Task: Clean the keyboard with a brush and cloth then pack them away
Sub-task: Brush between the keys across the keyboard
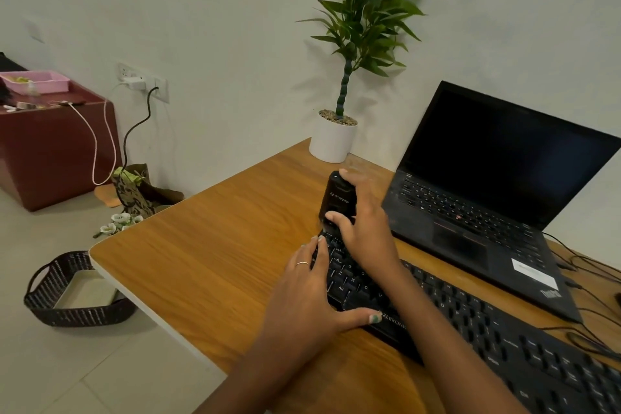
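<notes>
Brushing step: right hand [361, 222] grips black brush [337, 196] at keyboard [470, 323] far-left corner, left hand [307, 292] flat, fingers straight, steadying edge; next, prob. sweep along key rows.

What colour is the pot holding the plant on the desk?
White; the pot shows clearly in the head view, at the desk's far corner by the wall.

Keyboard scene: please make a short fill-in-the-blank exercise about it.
1. The right hand grips a black ____ at the keyboard's end.
2. The left hand rests flat on the ____.
3. The laptop screen is ____.
4. A plant stands in a ____ pot.

Missing words: brush; keyboard; dark; white
</notes>
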Available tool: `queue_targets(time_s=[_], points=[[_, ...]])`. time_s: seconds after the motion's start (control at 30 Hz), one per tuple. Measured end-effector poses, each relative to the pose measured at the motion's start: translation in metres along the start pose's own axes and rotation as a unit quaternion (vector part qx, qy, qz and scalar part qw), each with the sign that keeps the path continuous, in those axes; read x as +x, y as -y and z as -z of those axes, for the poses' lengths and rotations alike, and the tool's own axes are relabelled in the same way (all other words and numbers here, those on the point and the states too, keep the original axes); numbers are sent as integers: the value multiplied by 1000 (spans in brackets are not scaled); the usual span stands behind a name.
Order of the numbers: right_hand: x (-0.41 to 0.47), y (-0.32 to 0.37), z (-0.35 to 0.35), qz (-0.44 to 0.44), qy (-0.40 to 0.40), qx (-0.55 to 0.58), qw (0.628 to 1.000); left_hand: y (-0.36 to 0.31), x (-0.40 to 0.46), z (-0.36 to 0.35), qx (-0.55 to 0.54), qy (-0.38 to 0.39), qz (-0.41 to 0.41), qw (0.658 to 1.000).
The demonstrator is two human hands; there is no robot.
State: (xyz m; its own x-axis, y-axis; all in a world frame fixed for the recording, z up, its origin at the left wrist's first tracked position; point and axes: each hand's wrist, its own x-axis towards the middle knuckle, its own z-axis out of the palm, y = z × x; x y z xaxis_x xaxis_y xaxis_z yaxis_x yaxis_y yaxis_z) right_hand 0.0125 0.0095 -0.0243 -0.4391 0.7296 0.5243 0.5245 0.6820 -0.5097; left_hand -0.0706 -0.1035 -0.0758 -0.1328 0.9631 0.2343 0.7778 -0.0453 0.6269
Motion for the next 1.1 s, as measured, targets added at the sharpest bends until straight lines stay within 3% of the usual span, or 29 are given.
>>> queue_targets(time_s=[0.2,0.33,0.5,0.67,0.8,0.93,1.1], points=[[0,-14,17,-61,-12,-34,997,1,1,-1,-1,-6,-1,1000],[-8,-3,18,-5,55,-37,998,1,1,-2,-7,-11,-1,1000],[-2,-6,15,-40,-21,-51,998,1,1,-2,-4,-10,-2,1000],[-13,0,16,-19,28,-39,999,1,1,-2,-9,-9,-2,1000],[-14,-5,20,-61,-28,-73,995,1,0,-2,-13,-12,-2,1000],[-26,5,20,-10,40,-42,998,1,0,-2,-16,-11,-2,1000],[-22,-4,26,-54,-17,-62,996,0,0,-1,-16,-13,0,1000]])
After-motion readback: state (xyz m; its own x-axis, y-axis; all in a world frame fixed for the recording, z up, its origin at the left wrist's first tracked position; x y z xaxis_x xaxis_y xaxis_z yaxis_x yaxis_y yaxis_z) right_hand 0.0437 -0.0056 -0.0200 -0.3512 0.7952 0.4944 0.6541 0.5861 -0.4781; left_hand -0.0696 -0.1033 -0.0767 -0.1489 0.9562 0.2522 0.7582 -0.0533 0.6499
